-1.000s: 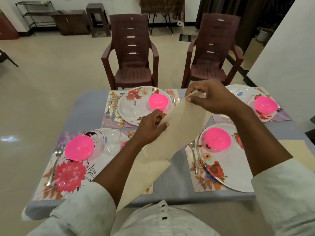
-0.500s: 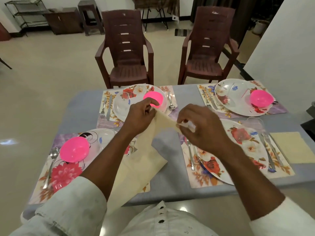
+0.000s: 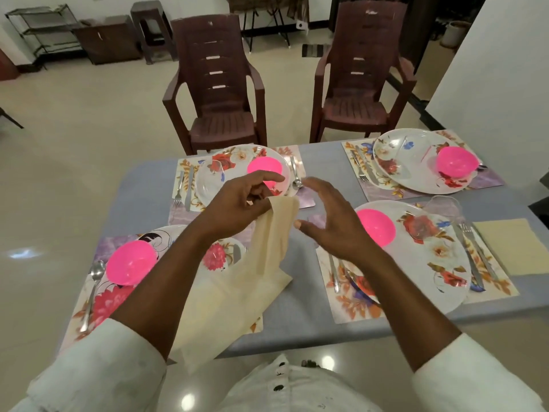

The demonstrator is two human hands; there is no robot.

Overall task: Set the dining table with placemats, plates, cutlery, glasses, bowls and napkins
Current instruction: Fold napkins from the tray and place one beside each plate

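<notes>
While the left hand (image 3: 237, 203) pinches the top edge of a cream napkin (image 3: 255, 272) above the table centre, the right hand (image 3: 329, 224) hovers just beside it, fingers spread and lightly curved, holding nothing. The napkin hangs limp from the pinch, its lower part draped over the near edge of the grey table (image 3: 312, 316) and across the near-left placemat (image 3: 89, 298). Four places already have placemats, floral plates and pink bowls: near-left bowl (image 3: 130, 263), near-right bowl (image 3: 375, 227), far-left bowl (image 3: 264, 171), far-right bowl (image 3: 456, 165). Cutlery lies beside each plate; clear glasses are faint on the plates, hard to count. One folded napkin (image 3: 505, 245) already lies right of the near-right plate (image 3: 430, 263).

Step in hand, as I judge it: napkin stage, folding this one in the air. Next move likely calls for the right hand to take the free edge, bring the halves together, then lay the fold flat beside a plate lacking one. Which setting it goes to, cannot tell.
</notes>
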